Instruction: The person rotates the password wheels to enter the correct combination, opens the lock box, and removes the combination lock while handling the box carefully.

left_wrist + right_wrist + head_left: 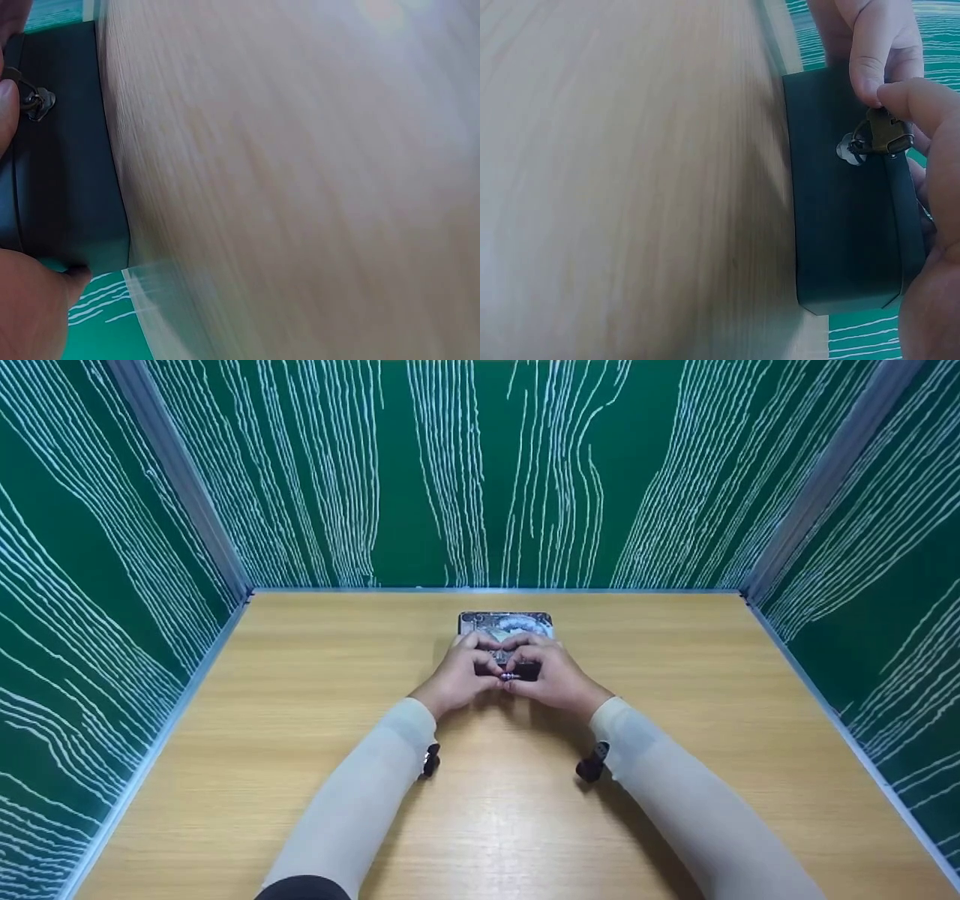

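Note:
A small dark box (501,622) with a patterned lid stands toward the back of the table, its plain dark front (840,217) facing me. A brass-coloured metal clasp (885,133) hangs over the lid seam, its ring through a small plate (849,150) on the front. My left hand (463,669) holds the box's left side, with thumb and finger at the clasp. From the other side my right hand (553,673) curls round the lid, its thumb pressing the clasp's top. Both hands' fingertips meet at the clasp; the farther fingers are partly hidden.
The box stands on a wood-grain table (495,810). Green walls (652,435) with white wavy lines enclose the back and sides, with pale metal corner posts (180,472). Dark wrist devices (592,765) hang under both sleeves.

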`<action>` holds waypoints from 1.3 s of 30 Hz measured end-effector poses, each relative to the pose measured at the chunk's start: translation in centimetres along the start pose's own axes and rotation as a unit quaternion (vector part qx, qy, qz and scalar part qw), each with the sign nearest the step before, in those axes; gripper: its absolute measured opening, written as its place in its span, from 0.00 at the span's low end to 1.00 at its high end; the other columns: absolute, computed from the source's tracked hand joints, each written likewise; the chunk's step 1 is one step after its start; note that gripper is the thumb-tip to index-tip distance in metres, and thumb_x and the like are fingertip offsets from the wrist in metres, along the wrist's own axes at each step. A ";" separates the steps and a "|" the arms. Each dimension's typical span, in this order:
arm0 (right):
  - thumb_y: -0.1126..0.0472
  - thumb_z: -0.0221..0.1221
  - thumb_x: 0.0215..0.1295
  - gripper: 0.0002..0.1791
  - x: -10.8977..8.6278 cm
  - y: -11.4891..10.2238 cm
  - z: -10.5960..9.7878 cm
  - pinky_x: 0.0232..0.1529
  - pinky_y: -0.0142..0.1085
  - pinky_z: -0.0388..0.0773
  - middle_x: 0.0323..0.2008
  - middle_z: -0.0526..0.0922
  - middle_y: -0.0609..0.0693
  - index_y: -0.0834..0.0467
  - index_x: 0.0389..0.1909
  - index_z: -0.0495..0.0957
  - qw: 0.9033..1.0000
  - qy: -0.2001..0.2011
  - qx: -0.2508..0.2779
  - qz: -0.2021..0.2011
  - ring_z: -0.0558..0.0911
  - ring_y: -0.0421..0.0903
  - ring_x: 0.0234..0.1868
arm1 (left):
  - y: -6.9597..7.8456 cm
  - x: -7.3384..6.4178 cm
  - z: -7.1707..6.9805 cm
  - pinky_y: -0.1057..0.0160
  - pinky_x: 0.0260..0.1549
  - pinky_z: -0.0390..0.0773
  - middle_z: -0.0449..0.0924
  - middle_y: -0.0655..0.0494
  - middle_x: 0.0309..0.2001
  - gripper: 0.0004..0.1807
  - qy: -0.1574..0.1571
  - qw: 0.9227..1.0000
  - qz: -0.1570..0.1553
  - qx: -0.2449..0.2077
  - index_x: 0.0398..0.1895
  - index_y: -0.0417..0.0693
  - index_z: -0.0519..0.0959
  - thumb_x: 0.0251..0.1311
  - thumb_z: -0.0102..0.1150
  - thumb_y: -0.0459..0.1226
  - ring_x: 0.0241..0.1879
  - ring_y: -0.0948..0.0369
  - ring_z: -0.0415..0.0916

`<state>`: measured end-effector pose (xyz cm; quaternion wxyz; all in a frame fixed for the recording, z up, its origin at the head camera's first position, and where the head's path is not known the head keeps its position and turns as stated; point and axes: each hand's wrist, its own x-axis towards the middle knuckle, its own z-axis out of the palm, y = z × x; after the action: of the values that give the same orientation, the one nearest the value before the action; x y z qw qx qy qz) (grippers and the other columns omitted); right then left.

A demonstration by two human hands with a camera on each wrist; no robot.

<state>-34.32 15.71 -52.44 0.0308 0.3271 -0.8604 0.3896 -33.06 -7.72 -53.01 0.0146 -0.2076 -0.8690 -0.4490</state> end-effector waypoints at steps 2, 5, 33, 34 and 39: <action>0.57 0.81 0.66 0.10 0.0 0.0 0.0 0.83 0.64 0.60 0.71 0.85 0.51 0.50 0.41 0.89 1.000 0.001 0.000 -0.002 0.77 0.60 0.77 | -0.1 0.0 0.0 0.46 0.91 0.53 0.78 0.54 0.72 0.03 0.000 1.000 0.004 0.004 0.36 0.45 0.94 0.65 0.82 0.34 0.85 0.48 0.59; 0.57 0.81 0.67 0.09 -0.1 0.0 0.0 0.82 0.63 0.60 0.71 0.85 0.51 0.50 0.41 0.89 1.000 0.000 0.001 -0.002 0.77 0.60 0.77 | -0.2 0.1 0.0 0.46 0.91 0.53 0.79 0.54 0.71 0.03 0.001 1.000 0.005 0.004 0.36 0.46 0.94 0.65 0.83 0.34 0.85 0.47 0.58; 0.56 0.81 0.66 0.09 0.0 -0.1 0.0 0.81 0.64 0.61 0.71 0.85 0.51 0.50 0.40 0.90 1.000 0.003 -0.004 -0.003 0.78 0.60 0.77 | 0.1 -0.1 -0.1 0.46 0.87 0.59 0.78 0.53 0.72 0.04 -0.002 1.000 0.004 0.003 0.34 0.45 0.93 0.66 0.82 0.33 0.81 0.48 0.62; 0.56 0.81 0.67 0.09 0.0 -0.1 0.0 0.81 0.64 0.61 0.70 0.85 0.51 0.50 0.40 0.90 1.000 0.003 -0.004 -0.003 0.78 0.60 0.77 | 0.1 -0.1 -0.1 0.46 0.87 0.60 0.78 0.53 0.72 0.05 -0.002 1.000 0.008 0.004 0.34 0.44 0.92 0.65 0.82 0.32 0.80 0.48 0.62; 0.55 0.81 0.67 0.08 0.0 -0.2 0.1 0.82 0.61 0.60 0.71 0.85 0.51 0.51 0.40 0.90 1.000 0.001 0.000 0.005 0.78 0.59 0.77 | 0.2 -0.2 -0.1 0.46 0.87 0.59 0.78 0.52 0.72 0.06 0.000 1.000 0.012 0.003 0.32 0.44 0.91 0.64 0.82 0.32 0.80 0.48 0.62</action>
<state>-34.22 15.59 -52.37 0.0297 0.3222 -0.8619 0.3905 -32.78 -7.78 -52.87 0.0206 -0.2176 -0.8680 -0.4459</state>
